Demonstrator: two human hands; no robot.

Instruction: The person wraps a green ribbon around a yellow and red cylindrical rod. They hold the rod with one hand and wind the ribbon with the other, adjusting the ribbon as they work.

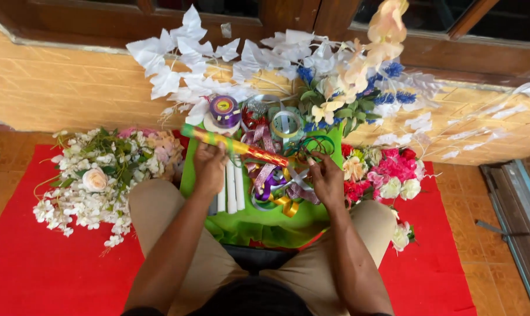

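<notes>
I sit cross-legged on a red mat (37, 269) with a green cloth (265, 225) before me. My left hand (209, 167) grips a rolled tube of colourful patterned paper (233, 143) that lies slantwise across the cloth. My right hand (325, 178) is at the tube's lower right end, its fingers among tangled ribbons (276, 187) of purple, silver and gold. White candle-like sticks (233, 190) lie side by side under my left hand.
A purple ribbon spool (224, 111) and a green ribbon roll (286, 124) sit at the cloth's far edge. A white and peach flower bunch (98, 175) lies left, red, pink and white flowers (388, 172) right, and white leaf sprays (183, 64) stand against the tan wall.
</notes>
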